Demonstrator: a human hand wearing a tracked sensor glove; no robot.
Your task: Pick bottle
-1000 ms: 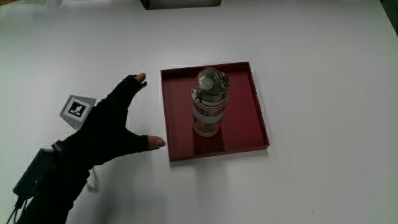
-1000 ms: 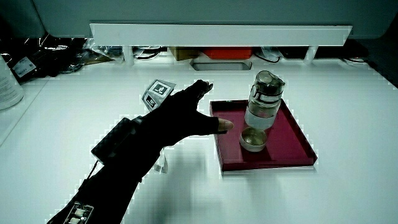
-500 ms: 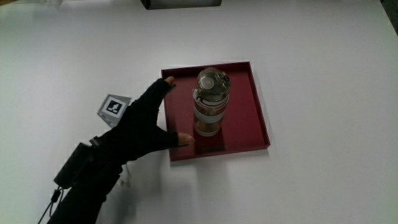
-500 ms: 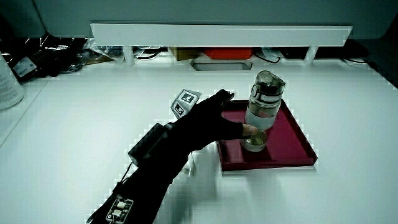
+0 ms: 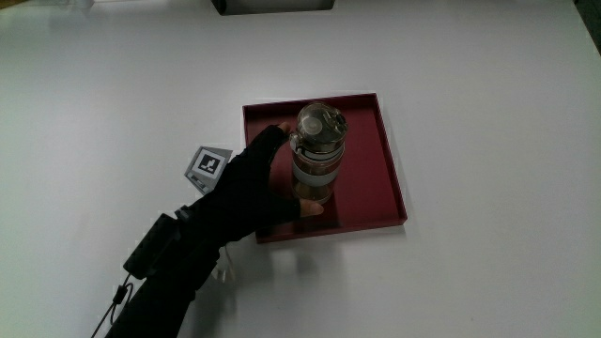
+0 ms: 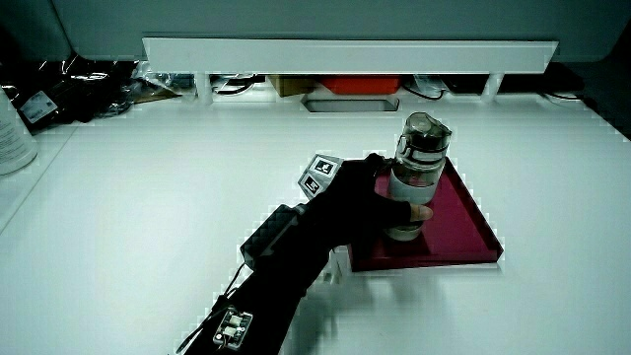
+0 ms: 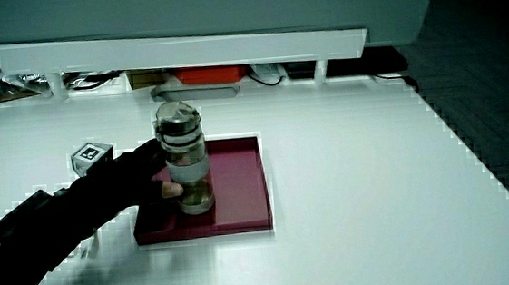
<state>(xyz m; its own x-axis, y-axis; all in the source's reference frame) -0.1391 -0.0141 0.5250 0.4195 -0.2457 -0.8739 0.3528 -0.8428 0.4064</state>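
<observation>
A clear bottle point(image 5: 315, 160) with a metal cap and a white band stands upright in a dark red tray point(image 5: 376, 188). It shows in both side views point(image 6: 419, 168) point(image 7: 186, 161), as does the tray point(image 6: 463, 227) point(image 7: 240, 189). The gloved hand point(image 5: 254, 183) lies over the tray's edge right beside the bottle, with its fingers spread around it. The thumb rests against the bottle's lower part and the fingertips are level with the cap. In both side views the hand point(image 6: 370, 202) point(image 7: 130, 175) half wraps the bottle. The bottle stands on the tray floor.
The patterned cube point(image 5: 208, 166) sits on the back of the hand. A low white partition point(image 6: 345, 54) runs along the table, with cables and a red object point(image 6: 360, 86) under it. A white container point(image 6: 12, 128) stands at the table's edge.
The hand has moved across the table from beside the tray to over its edge, up to the bottle. Its thumb now touches the bottle. Bottle and tray have not moved.
</observation>
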